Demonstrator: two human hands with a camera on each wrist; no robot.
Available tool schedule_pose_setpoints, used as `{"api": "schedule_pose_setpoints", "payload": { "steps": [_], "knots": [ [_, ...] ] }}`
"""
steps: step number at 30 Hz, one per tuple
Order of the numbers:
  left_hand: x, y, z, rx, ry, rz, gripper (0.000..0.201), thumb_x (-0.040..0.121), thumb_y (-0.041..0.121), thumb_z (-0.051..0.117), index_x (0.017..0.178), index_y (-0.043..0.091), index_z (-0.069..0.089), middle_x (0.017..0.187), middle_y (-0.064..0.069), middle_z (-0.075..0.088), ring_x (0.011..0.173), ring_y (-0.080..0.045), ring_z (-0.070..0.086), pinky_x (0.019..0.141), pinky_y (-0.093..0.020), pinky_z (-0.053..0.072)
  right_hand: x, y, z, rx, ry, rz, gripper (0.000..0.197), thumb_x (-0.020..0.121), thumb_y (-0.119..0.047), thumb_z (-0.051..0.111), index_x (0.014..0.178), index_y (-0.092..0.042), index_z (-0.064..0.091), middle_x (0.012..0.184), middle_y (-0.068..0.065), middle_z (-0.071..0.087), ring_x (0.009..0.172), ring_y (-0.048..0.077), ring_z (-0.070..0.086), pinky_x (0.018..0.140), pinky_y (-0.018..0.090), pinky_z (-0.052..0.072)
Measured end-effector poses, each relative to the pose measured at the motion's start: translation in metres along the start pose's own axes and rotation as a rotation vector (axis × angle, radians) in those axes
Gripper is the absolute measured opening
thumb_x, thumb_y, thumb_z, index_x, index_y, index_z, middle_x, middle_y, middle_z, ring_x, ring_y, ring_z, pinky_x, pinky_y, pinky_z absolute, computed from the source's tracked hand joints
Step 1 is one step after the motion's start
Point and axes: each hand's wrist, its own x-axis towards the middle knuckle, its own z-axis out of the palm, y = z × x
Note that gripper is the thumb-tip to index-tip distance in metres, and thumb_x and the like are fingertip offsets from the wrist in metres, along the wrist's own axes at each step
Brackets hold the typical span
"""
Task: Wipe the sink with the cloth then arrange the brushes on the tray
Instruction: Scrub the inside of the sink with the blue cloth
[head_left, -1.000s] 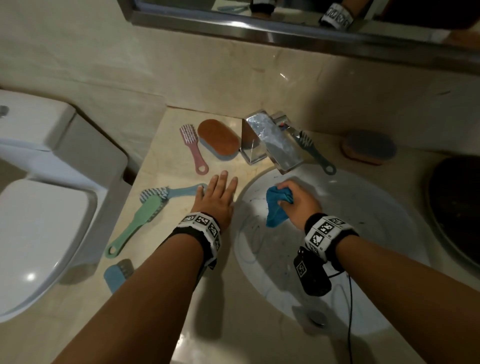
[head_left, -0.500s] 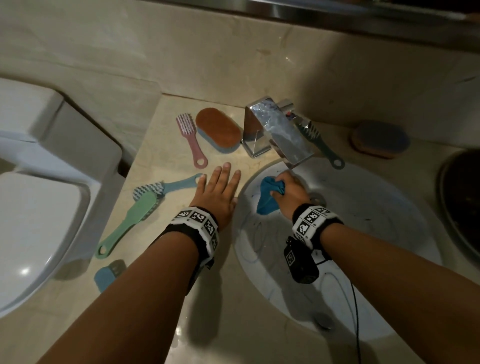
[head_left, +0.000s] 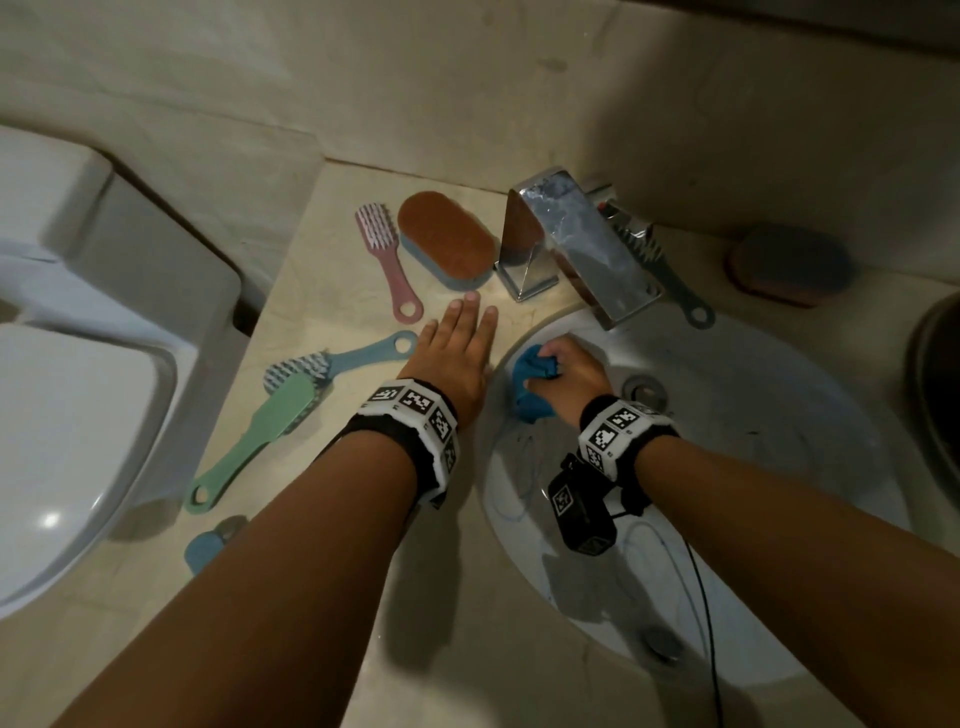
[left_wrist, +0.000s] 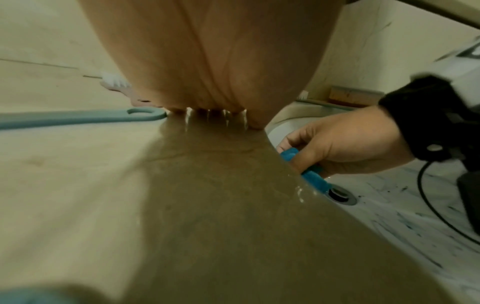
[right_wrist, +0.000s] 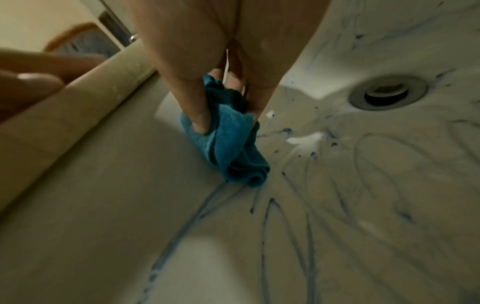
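Note:
My right hand (head_left: 563, 371) grips a bunched blue cloth (head_left: 530, 384) (right_wrist: 231, 142) against the upper left wall of the white sink (head_left: 753, 467), which is streaked with blue marks (right_wrist: 285, 205). My left hand (head_left: 457, 353) rests flat with straight fingers on the counter, just left of the sink rim. Brushes lie on the counter: a pink one (head_left: 387, 260), a light blue one (head_left: 343, 361), a green one (head_left: 260, 436), an orange-backed block brush (head_left: 447, 236), and a grey-green one (head_left: 670, 275) behind the tap. The dark round tray (head_left: 935, 395) shows at the right edge.
A chrome tap (head_left: 576, 244) overhangs the sink's back rim. Another block brush (head_left: 789, 265) lies at the back right. A small blue object (head_left: 208, 545) sits near the counter's front left. A toilet (head_left: 78, 389) stands left of the counter. A drain (right_wrist: 387, 92) lies near the cloth.
My right hand has rubbed the cloth up and left along the sink wall toward the rim. The left hand stays flat on the counter. The head view has tilted downward.

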Motion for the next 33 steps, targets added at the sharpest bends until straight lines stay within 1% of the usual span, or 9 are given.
{"api": "schedule_pose_setpoints", "payload": {
  "steps": [8,11,15,20,23,26,28,30,33],
  "knots": [
    [0.002,0.0,0.007,0.023,0.018,-0.029,0.062,0.101,0.032,0.022,0.149,0.015,-0.012,0.156,-0.009,-0.019,0.146,-0.024,-0.013,0.118,-0.039,-0.004,0.017,-0.003,0.001,0.062,0.135,0.166,0.027,0.081,-0.006,0.067,0.108,-0.005,0.062,0.113,0.011,0.063,0.103,0.022,0.059,0.08,0.019,0.041],
    [0.003,0.0,0.008,0.012,0.023,-0.04,0.062,0.1,0.033,0.023,0.149,0.016,-0.012,0.156,-0.009,-0.019,0.146,-0.024,-0.013,0.118,-0.04,-0.004,0.008,0.0,0.008,0.02,0.066,0.124,0.026,0.08,-0.006,0.069,0.105,-0.007,0.066,0.11,0.008,0.066,0.097,0.017,0.058,0.084,0.02,0.043],
    [0.004,0.001,0.007,0.004,0.021,-0.041,0.063,0.1,0.033,0.024,0.149,0.016,-0.012,0.156,-0.008,-0.019,0.146,-0.024,-0.014,0.118,-0.04,-0.005,0.0,0.001,0.009,-0.015,-0.013,0.03,0.026,0.075,-0.006,0.074,0.101,-0.007,0.07,0.106,0.011,0.068,0.101,0.024,0.063,0.089,0.027,0.049],
    [0.005,0.0,0.006,0.004,0.019,-0.04,0.063,0.1,0.034,0.024,0.149,0.017,-0.012,0.157,-0.008,-0.019,0.146,-0.024,-0.013,0.118,-0.04,-0.004,0.014,-0.004,-0.001,-0.021,0.033,0.154,0.025,0.08,-0.01,0.07,0.105,-0.006,0.067,0.111,0.011,0.066,0.106,0.027,0.06,0.094,0.028,0.047],
    [0.005,0.002,0.006,0.01,0.025,-0.05,0.064,0.1,0.034,0.026,0.149,0.017,-0.011,0.157,-0.008,-0.017,0.146,-0.024,-0.012,0.118,-0.04,-0.003,0.001,0.0,0.01,-0.113,-0.102,0.045,0.022,0.075,-0.009,0.074,0.097,-0.01,0.07,0.103,0.008,0.067,0.1,0.025,0.062,0.085,0.026,0.049],
    [0.004,0.001,-0.001,0.013,0.011,-0.049,0.066,0.099,0.034,0.031,0.15,0.016,-0.006,0.158,-0.009,-0.013,0.147,-0.025,-0.007,0.118,-0.04,0.002,-0.001,0.003,0.007,-0.146,-0.158,0.007,0.026,0.074,-0.013,0.075,0.1,-0.013,0.069,0.106,0.008,0.067,0.1,0.024,0.061,0.084,0.026,0.048],
    [0.0,0.001,-0.013,-0.013,0.024,-0.014,0.066,0.097,0.031,0.039,0.15,0.013,0.005,0.159,-0.011,-0.003,0.146,-0.027,0.003,0.119,-0.04,0.01,-0.001,0.004,0.002,-0.121,-0.165,0.016,0.027,0.077,-0.014,0.073,0.103,-0.014,0.068,0.107,0.008,0.067,0.102,0.023,0.06,0.082,0.024,0.046],
    [-0.008,0.001,-0.026,-0.05,0.082,-0.001,0.061,0.094,0.026,0.043,0.148,0.012,0.018,0.158,-0.009,0.01,0.144,-0.028,0.013,0.118,-0.04,0.017,-0.003,0.003,-0.002,-0.107,-0.133,0.025,0.025,0.082,-0.014,0.067,0.107,-0.014,0.066,0.109,0.007,0.066,0.103,0.022,0.06,0.08,0.023,0.044],
    [-0.026,0.001,-0.029,-0.036,0.08,-0.071,0.066,0.09,0.019,0.051,0.148,0.022,0.018,0.157,-0.005,0.011,0.144,-0.027,0.013,0.116,-0.046,0.021,-0.002,0.002,-0.01,-0.081,-0.04,0.062,0.023,0.09,-0.015,0.056,0.112,-0.013,0.062,0.111,0.006,0.062,0.103,0.021,0.057,0.08,0.02,0.04]
  ]
}}
